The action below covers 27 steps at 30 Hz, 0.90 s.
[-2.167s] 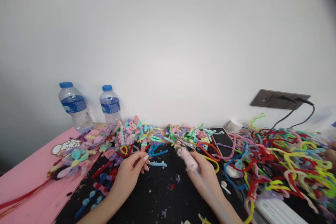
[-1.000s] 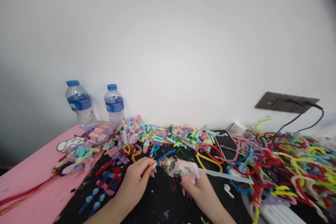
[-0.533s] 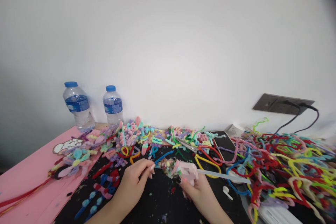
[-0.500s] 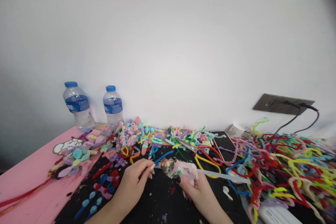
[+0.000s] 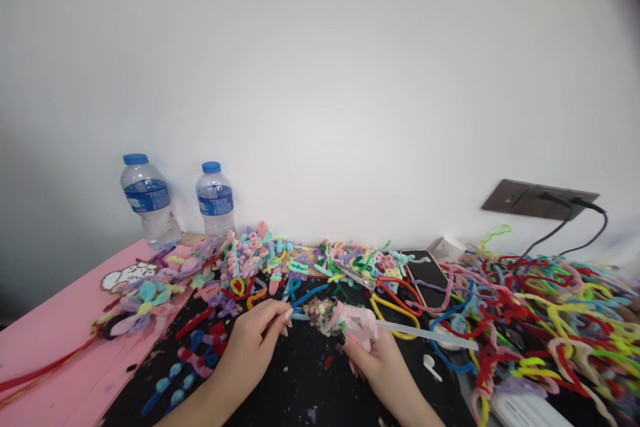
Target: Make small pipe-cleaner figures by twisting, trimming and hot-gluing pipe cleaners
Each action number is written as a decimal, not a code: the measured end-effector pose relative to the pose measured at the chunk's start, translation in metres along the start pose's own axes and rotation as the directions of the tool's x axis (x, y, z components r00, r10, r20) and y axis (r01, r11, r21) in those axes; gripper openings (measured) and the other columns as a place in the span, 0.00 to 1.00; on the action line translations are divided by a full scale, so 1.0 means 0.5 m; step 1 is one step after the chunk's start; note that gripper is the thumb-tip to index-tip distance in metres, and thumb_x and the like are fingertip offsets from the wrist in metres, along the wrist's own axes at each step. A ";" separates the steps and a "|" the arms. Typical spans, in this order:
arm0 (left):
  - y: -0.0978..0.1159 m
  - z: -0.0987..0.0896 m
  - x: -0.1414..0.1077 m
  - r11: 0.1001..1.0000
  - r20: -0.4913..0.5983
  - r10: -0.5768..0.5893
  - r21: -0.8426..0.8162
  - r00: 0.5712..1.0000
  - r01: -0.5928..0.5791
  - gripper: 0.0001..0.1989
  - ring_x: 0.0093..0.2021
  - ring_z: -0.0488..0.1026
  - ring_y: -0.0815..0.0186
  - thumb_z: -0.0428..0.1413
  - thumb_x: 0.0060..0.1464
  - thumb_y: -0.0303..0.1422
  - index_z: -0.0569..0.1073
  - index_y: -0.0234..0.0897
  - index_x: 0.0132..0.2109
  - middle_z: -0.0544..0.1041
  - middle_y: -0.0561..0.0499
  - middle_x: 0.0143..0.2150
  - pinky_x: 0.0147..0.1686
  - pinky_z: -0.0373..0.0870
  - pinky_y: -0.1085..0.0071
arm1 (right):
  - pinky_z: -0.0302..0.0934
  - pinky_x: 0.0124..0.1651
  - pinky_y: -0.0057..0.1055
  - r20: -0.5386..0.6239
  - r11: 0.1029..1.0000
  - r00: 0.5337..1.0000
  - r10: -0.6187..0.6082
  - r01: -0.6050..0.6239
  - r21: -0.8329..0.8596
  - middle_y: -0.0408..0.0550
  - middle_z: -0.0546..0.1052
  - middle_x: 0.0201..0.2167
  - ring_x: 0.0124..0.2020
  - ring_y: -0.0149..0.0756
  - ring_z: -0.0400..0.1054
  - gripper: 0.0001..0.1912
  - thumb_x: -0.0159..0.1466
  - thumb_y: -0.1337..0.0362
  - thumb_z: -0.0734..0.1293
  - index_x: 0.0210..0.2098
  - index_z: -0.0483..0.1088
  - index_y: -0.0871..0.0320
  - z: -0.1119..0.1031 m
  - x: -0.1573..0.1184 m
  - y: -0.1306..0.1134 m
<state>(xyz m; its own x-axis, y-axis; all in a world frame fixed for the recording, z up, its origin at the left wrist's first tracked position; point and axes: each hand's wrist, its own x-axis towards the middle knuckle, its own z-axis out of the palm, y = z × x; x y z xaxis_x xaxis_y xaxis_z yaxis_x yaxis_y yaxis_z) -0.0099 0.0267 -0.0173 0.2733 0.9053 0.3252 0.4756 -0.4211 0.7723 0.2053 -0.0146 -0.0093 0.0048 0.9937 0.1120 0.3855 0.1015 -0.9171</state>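
Note:
My right hand (image 5: 373, 357) is wrapped round a pale pink glue gun (image 5: 361, 325), its nozzle end crusted with coloured fuzz and pointing left. A long whitish glue stick (image 5: 427, 333) juts from the gun's back toward the right. Facing the nozzle, my left hand (image 5: 263, 333) has thumb and fingers pinched together on the end of a short light blue pipe cleaner (image 5: 300, 316); the fingers hide part of it. Just behind lies a darker blue pipe cleaner (image 5: 313, 295) on the black mat (image 5: 295, 380).
Shaped pipe-cleaner pieces (image 5: 250, 257) line the wall, with scissors (image 5: 356, 275) among them. Loose pipe cleaners (image 5: 565, 307) heap at right near a phone (image 5: 425, 273) and an earbud (image 5: 431, 368). Two water bottles (image 5: 150, 203) stand back left by pink board (image 5: 55, 340).
My left hand has drawn slightly left and the glue gun slightly up and right, so the gap between fingertips and nozzle is a little wider.

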 end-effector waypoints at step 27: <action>-0.003 0.001 0.002 1.000 -0.042 0.012 0.004 0.999 -0.012 0.11 0.27 0.70 0.67 0.45 0.59 0.33 0.69 0.37 0.32 0.71 0.53 0.26 0.31 0.64 0.74 | 0.55 0.21 0.25 -0.017 0.999 1.000 0.024 -0.024 -0.026 0.39 0.64 0.13 0.16 0.30 0.58 0.16 0.57 0.53 0.63 0.29 0.70 0.62 -0.004 0.006 0.024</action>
<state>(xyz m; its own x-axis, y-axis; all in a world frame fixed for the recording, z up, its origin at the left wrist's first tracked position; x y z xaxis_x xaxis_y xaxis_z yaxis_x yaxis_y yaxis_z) -0.0101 0.0282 -0.0183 0.2435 0.9018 0.3569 0.4758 -0.4317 0.7663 0.2120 -0.0104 -0.0192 0.0298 0.9949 0.0966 0.4091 0.0760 -0.9093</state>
